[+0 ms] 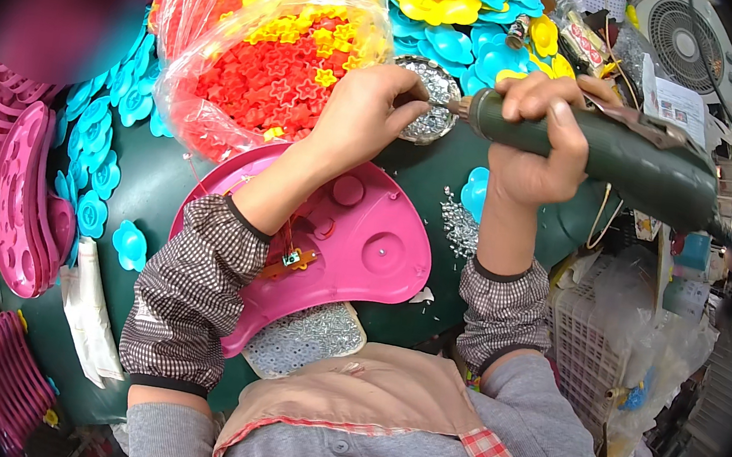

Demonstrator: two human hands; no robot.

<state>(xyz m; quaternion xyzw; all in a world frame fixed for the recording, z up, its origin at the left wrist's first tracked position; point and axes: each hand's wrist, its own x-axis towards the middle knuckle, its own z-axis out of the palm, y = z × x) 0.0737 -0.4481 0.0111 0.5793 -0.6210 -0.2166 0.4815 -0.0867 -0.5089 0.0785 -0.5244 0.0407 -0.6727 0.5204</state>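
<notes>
My right hand (537, 140) is wrapped round a dark green electric screwdriver (630, 160), held sideways with its bit pointing left. The tip reaches over a round dish (431, 131) of small silver screws. My left hand (362, 114) is pinched closed beside the bit's tip; whatever lies between its fingertips is too small to make out. Under my left forearm lies a curved pink plastic housing (379, 271), hollow side up, with round posts inside. A small circuit board (292, 260) with thin wires sits in it, partly hidden by my sleeve.
A clear bag of red and yellow star pieces (265, 79) stands behind the housing. Blue flower-shaped pieces (448, 42) are heaped at the back, more at left beside stacked pink housings (17, 204). Loose screws (458, 226) lie at right; a tray of metal parts (307, 340) sits near me.
</notes>
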